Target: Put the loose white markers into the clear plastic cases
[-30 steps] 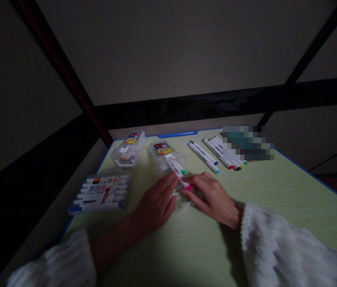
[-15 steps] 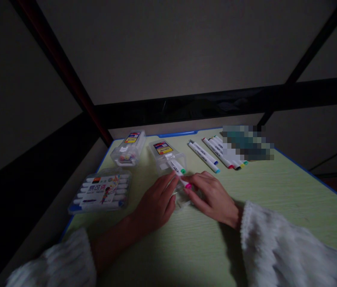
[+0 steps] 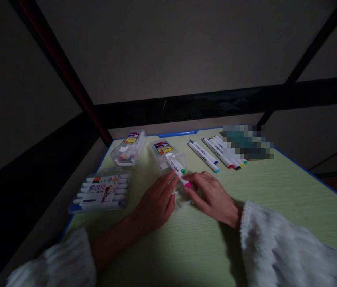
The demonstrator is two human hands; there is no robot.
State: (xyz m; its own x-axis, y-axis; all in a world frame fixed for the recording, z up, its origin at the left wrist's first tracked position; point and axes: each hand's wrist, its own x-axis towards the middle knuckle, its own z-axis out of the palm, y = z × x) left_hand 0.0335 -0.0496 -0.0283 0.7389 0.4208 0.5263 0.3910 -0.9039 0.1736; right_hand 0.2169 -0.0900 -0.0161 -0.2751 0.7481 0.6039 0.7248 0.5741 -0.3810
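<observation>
A clear plastic marker case (image 3: 153,153) with a yellow-and-blue label lies with its open end towards me. Just inside that opening rests a green-capped marker (image 3: 178,165). My right hand (image 3: 213,195) pinches a pink-capped white marker (image 3: 185,182) between thumb and fingers, its far end at the case's mouth. On the left of the opening, my left hand (image 3: 158,199) is closed around the case's near edge, fingertips beside the pink-capped marker. The clear flap (image 3: 182,205) hangs below, partly hidden by both hands.
Two loose markers (image 3: 204,156) lie right of the case, with several more markers (image 3: 219,153) beyond them. A second clear case (image 3: 131,147) stands at the back left. Nearer is a flat box of markers (image 3: 101,191). A pixelated patch covers something at the back right.
The pink-capped marker has slid very slightly away from me, towards the case. Both hands stay almost in the same place.
</observation>
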